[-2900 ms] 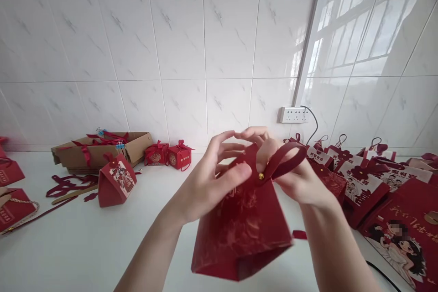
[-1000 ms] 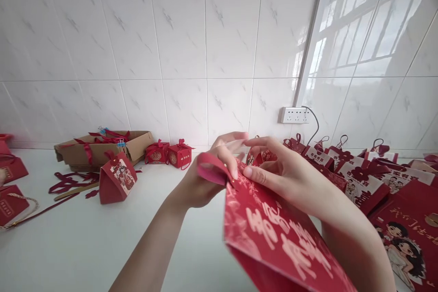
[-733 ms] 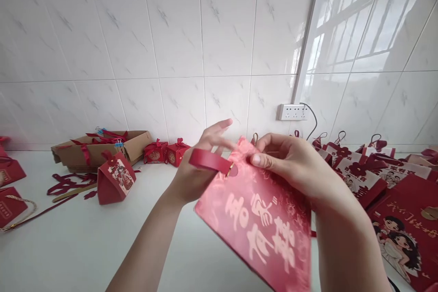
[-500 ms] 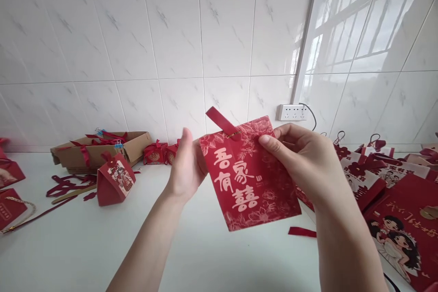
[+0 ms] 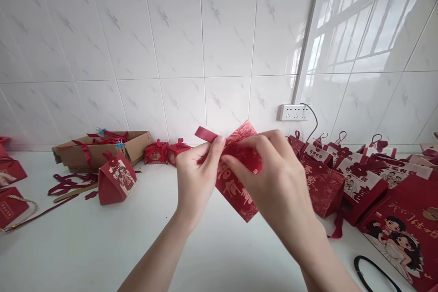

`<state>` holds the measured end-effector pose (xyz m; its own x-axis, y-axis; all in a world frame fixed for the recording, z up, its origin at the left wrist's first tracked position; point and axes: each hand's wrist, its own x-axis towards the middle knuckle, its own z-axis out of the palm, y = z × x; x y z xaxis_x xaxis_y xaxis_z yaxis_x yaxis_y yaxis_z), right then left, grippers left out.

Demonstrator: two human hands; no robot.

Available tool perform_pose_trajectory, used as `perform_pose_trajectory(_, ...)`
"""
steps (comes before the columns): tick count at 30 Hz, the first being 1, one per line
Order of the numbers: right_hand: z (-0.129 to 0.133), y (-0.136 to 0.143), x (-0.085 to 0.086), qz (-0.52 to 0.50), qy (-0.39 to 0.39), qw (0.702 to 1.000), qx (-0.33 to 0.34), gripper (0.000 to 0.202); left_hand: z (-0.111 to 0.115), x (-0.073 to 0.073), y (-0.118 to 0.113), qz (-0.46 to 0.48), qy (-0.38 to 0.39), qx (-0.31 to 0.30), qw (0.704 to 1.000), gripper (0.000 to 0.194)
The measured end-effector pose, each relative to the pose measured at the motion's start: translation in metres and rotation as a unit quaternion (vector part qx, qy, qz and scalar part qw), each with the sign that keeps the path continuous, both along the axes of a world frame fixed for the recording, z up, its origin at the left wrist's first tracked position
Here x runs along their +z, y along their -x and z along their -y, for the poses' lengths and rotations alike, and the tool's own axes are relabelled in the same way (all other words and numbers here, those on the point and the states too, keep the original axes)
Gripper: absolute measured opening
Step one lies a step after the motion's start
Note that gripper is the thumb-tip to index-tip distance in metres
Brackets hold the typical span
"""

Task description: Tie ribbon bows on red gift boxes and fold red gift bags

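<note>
A: what's up with the red box?
B: right hand hides a chunk, so can't tell if those fingertips grip anything. left hand pinches its left edge by the ribbon. box sits between both, above the bench.
A: looks?
B: pale characters, floral corner.

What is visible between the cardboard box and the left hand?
In the head view, two small red boxes with bows appear between the cardboard box and the left hand, which partly hides one of them.
</note>
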<state>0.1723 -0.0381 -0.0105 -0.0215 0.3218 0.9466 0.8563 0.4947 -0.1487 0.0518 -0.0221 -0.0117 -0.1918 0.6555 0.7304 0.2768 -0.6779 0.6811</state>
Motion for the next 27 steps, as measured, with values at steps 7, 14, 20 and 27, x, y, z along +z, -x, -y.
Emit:
perform_pose_trajectory(7, 0.008, 0.004, 0.001, -0.028, -0.017, 0.998, 0.049, 0.011, 0.009, -0.005, -0.010, 0.022, -0.057, 0.026, 0.998, 0.051)
perform_pose_trajectory(14, 0.017, -0.003, 0.007, -0.061, 0.020, 0.990, 0.127, 0.009, 0.014, -0.009, -0.013, -0.008, -0.140, 0.032, 0.990, 0.049)
perform_pose_trajectory(20, 0.017, -0.005, 0.008, -0.073, 0.034, 0.987, 0.139, 0.012, 0.013, -0.009, -0.010, -0.023, -0.157, 0.044, 0.986, 0.051)
perform_pose_trajectory(27, 0.016, -0.008, 0.009, -0.059, 0.042, 0.984, 0.162, 0.013, 0.013, -0.006, -0.008, -0.044, -0.162, 0.043, 0.985, 0.051)
